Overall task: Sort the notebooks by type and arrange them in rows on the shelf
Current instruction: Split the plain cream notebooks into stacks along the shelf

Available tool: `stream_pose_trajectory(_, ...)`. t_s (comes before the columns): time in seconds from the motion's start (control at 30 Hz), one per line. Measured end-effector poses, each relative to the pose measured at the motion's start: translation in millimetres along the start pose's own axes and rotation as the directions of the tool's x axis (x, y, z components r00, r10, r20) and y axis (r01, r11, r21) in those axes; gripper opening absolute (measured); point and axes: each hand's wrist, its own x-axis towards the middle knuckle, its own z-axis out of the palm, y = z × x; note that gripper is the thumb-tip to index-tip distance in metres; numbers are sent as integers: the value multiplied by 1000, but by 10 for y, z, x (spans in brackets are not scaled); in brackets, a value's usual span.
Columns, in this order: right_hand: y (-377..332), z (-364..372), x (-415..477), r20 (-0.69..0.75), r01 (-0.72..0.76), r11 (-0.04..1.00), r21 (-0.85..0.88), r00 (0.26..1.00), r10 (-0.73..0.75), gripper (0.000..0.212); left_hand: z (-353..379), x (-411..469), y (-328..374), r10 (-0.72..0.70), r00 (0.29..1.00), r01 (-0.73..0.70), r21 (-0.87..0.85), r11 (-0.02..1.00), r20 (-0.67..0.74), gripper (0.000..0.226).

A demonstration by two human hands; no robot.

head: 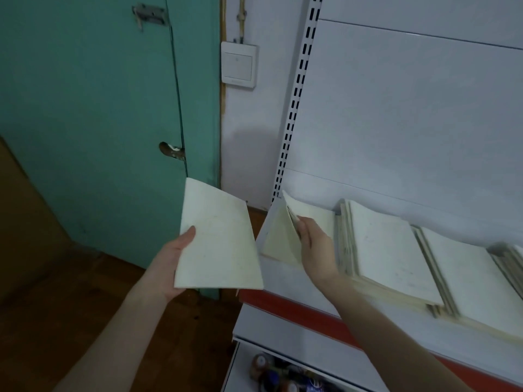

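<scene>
First, left hand (pixel 172 258): one; it grips a single notebook (pixel 218 239), with the thumb on the top cover and the other fingers hidden under it.
Single notebook: one, cream and closed; it is in the air to the left of the shelf (pixel 283 275), a little tilted and not touching it.
Right hand (pixel 314 244): one; its fingers are curled round the edge of the leaning notebooks (pixel 280 233) and pinch them.
Leaning notebooks: one thin bundle at the left end of the shelf, raised at an angle with its lower edge on the shelf; how many are in it I cannot count, because this part is blurred.
First stack (pixel 393 250): one flat pile of cream notebooks, just beside the right hand; the number inside I cannot tell.
Second stack (pixel 475 281): one more flat pile, just to the right of the first stack.
Third stack (pixel 509 258): only a corner shows at the right border.
Stacks together: three, in one row along the shelf.
Shelf: one, white, with one red strip (pixel 283 304) on its front edge.
Slotted upright (pixel 294 103): one, white, with two columns of dark slots, rising at the left end of the shelf beside the back panel (pixel 396 123).
Lower shelf (pixel 235 363): one, with small bottles (pixel 268 372) on it, too blurred to count.
Light switch (pixel 239 65): one, white, on the wall between the slotted upright and the green door (pixel 99 108).
Green door: one, with one latch (pixel 150 15) near its top.
Wooden floor (pixel 169 335): brown, below the arms.
</scene>
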Motion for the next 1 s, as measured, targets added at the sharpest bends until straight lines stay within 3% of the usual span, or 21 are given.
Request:
stream_pose_trajectory(0.1,-261,52,-217,108,153,988,23,982,-155,35,152,35,-62,-12,999,10,38,999,42,34)
stream_pose_trajectory(0.23,-511,344,-546,261,436,893,108,855,-449,37,244,88,-103,-58,983,59,1,998,175,49)
stream_pose_trajectory(0.4,-343,373,-455,441,503,859,90,753,-488,42,60,77,-86,-62,998,62,9,998,-18,29)
stream_pose_trajectory(0.53,-410,418,-428,490,509,851,126,714,-500,37,48,39,-107,-96,993,99,57,993,-64,12)
stream_pose_trajectory(0.63,-496,353,-346,479,322,923,211,789,-385,35,-8,38,-88,-94,988,105,94,990,-119,10)
stream_pose_trajectory(0.73,-358,267,-120,377,88,990,106,918,-122,36,-95,19,-7,-76,990,89,105,991,-119,11)
stream_pose_trajectory(0.8,-157,262,17,406,27,987,-160,913,41,50,-158,-8,55,-72,992,84,107,991,-108,13)
stream_pose_trajectory(0.87,52,286,77,479,52,913,-405,862,164,65,-209,-31,95,-74,991,86,108,990,-108,15)
stream_pose_trajectory(1.0,174,325,83,511,130,878,-460,848,142,53,-268,-51,112,-54,995,61,82,995,-82,26)
